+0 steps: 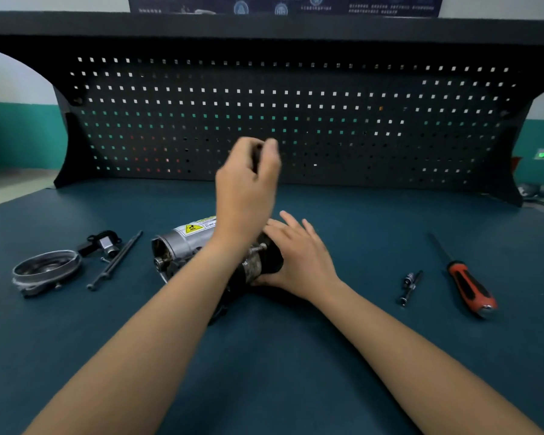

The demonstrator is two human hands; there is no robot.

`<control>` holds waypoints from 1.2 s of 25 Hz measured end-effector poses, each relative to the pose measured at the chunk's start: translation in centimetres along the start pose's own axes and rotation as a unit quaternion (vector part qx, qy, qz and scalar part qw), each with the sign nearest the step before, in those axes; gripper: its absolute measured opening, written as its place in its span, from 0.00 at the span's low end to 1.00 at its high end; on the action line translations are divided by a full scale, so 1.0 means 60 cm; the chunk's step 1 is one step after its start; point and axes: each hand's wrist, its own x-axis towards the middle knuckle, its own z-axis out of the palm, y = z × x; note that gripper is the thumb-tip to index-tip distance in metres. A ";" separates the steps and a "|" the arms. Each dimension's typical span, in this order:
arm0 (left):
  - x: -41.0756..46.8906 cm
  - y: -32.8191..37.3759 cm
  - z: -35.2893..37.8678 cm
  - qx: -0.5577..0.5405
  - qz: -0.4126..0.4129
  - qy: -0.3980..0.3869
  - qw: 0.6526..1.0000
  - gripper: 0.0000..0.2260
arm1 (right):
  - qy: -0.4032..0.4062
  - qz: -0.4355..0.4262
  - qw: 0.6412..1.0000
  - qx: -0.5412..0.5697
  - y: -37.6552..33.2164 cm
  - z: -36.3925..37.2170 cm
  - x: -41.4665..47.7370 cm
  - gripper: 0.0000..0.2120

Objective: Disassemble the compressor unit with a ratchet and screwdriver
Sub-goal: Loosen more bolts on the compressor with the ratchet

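Observation:
The compressor unit (182, 243), a silver cylinder with a yellow warning label, lies on its side in the middle of the blue table. Its dark right end is under my right hand (299, 255), whose fingers lie fairly straight over the top with the thumb below. My left hand (248, 183) is raised above the unit and blurred, pinching a small dark part (257, 155) between thumb and fingers. A small ratchet (410, 287) and a red-and-black screwdriver (468, 284) lie to the right, untouched.
Left of the unit lie a round metal cover (46, 268), a black bracket with a silver piece (102, 243) and two long bolts (117, 262). A black pegboard (327, 120) stands along the back of the blue table (280, 356).

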 end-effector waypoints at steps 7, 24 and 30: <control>0.061 -0.093 -0.031 -0.090 -0.342 0.134 0.926 0.13 | 0.031 0.012 0.999 0.024 -0.009 -0.002 -0.007 0.43; -0.035 -0.007 -0.019 0.041 0.179 -0.155 0.971 0.02 | 0.082 0.005 0.995 0.048 -0.007 0.013 -0.018 0.35; 0.046 -0.071 -0.039 -0.069 -0.251 0.041 0.965 0.08 | 0.080 0.010 0.996 0.036 -0.013 0.002 -0.024 0.36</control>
